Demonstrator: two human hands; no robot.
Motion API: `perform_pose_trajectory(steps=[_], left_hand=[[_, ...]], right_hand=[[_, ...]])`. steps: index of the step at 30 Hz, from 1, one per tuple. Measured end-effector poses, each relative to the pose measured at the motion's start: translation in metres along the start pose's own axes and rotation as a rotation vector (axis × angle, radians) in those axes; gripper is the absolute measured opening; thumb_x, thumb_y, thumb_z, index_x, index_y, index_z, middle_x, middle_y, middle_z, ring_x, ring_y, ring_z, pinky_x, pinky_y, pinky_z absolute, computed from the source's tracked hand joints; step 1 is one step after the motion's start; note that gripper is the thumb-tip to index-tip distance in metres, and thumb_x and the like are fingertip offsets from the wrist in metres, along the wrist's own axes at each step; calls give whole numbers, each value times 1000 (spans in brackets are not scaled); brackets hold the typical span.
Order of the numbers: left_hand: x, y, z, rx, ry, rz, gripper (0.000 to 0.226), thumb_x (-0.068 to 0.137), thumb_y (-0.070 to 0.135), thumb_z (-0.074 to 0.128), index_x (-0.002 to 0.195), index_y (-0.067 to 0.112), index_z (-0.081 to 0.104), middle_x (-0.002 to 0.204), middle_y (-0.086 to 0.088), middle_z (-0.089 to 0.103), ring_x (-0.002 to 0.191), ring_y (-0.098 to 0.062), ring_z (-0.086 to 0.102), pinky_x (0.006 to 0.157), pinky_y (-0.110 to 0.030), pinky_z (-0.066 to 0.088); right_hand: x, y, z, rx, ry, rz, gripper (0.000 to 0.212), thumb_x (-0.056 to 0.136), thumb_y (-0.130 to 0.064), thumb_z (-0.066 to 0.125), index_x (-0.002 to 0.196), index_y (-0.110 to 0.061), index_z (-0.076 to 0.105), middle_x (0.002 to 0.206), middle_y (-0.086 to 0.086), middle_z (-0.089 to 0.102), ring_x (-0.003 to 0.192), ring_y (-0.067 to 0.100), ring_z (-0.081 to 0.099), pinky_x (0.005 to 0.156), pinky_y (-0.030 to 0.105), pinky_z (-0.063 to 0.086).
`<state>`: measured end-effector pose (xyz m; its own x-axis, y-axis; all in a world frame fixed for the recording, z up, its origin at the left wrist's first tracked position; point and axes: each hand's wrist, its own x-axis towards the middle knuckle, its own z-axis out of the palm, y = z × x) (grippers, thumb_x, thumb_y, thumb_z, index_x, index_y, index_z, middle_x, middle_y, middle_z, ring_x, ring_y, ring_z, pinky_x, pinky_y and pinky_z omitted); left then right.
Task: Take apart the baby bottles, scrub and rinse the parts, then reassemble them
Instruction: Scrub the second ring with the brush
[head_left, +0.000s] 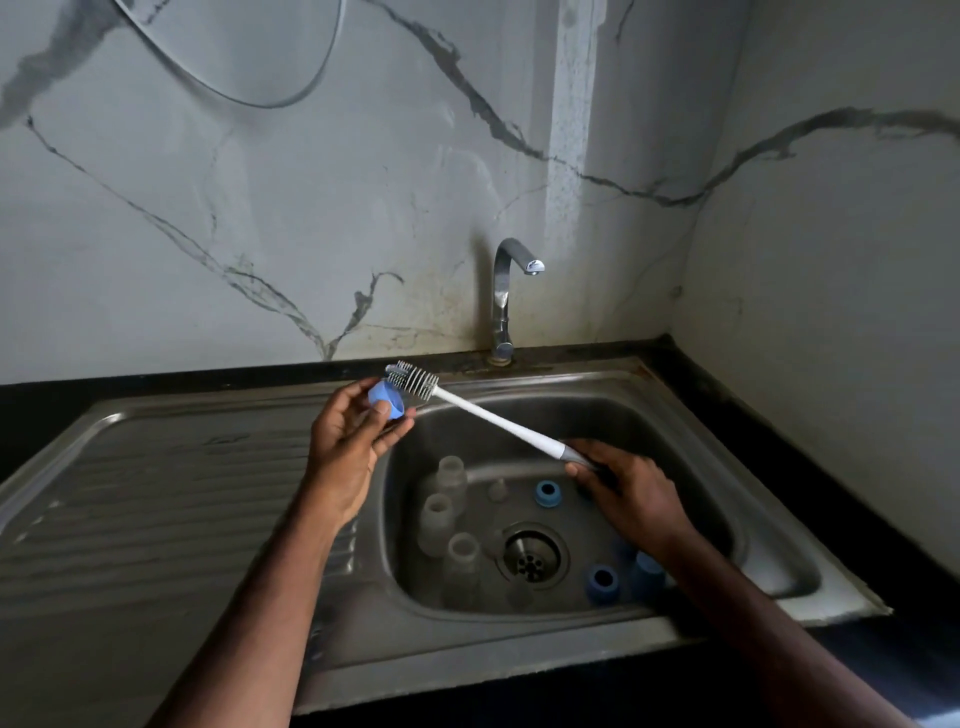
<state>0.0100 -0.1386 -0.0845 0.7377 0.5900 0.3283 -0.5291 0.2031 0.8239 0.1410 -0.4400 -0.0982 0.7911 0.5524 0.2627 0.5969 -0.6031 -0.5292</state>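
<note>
My left hand (349, 426) pinches a small blue bottle cap (385, 399) above the sink's left rim. My right hand (621, 480) grips the grey handle of a white bottle brush (488, 415); its bristled head lies against the top of the cap. Down in the sink bowl (717, 467) stand three clear bottle bodies (451, 477) (436, 522) (462, 564) and a clear teat (497, 490). Blue collar rings (548, 493) (602, 583) and another blue cap (648, 571) sit at the right of the bowl, partly behind my right forearm.
A chrome tap (511, 291) rises behind the bowl, with no water running. The drain (530, 558) is at the bowl's middle. A ridged steel draining board (156, 499) stretches to the left. Marble walls close in behind and on the right; a black counter edge (779, 441) frames the sink.
</note>
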Motion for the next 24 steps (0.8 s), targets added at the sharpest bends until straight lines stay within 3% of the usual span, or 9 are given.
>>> perform_pose_trajectory(steps=[3,7,9,14,17,19,21,24], left_hand=[[-2,-4,6,21,-36,9,56,70,25,83,118,8,60,120,-23,60,101,-38,70,87,-36,58],[2,-4,6,-21,101,58,29,90,3,60,118,6,58,112,-12,65,98,-22,70,83,-32,58],[4,-1,0,-23,137,59,26,95,-3,53,117,9,59,108,-6,66,98,-14,68,82,-30,59],[1,-4,1,94,-5,-10,38,90,4,57,128,0,54,107,-12,66,87,-20,71,83,-34,60],[0,-3,1,92,28,-92,29,90,21,60,114,5,63,91,-14,69,72,-20,70,67,-31,60],[0,4,1,57,54,-172,33,88,33,59,106,6,65,86,-17,66,63,-17,64,54,-27,56],[-1,11,-3,66,30,-241,33,96,33,51,103,4,65,78,-14,66,57,-14,59,45,-24,50],[-2,12,-14,252,-3,-270,31,102,27,48,97,2,66,67,-12,59,49,-14,53,37,-22,39]], right_hand=[[1,4,2,-6,-7,25,46,95,-60,51,138,-44,55,122,-13,68,106,8,63,80,24,43],[0,6,0,-8,-20,8,48,92,-66,48,135,-45,57,116,-16,69,99,2,63,76,21,45],[0,5,1,-37,-31,-5,44,95,-63,49,134,-46,57,114,-18,69,95,-1,61,73,18,43],[-1,3,1,-53,-40,-7,44,95,-64,47,135,-45,56,114,-15,70,97,4,64,77,24,49],[-3,5,1,-55,-24,-48,50,91,-70,44,134,-48,56,116,-18,69,99,1,63,82,25,52],[-2,5,1,-42,-12,-80,48,91,-69,47,133,-49,56,120,-22,67,101,-3,61,81,17,49],[-2,5,-2,-52,-16,-107,44,92,-63,52,133,-48,58,122,-24,64,102,-7,58,79,6,39],[-3,4,-10,-98,-13,-156,46,91,-63,50,132,-45,60,120,-26,61,103,-10,53,77,0,33]])
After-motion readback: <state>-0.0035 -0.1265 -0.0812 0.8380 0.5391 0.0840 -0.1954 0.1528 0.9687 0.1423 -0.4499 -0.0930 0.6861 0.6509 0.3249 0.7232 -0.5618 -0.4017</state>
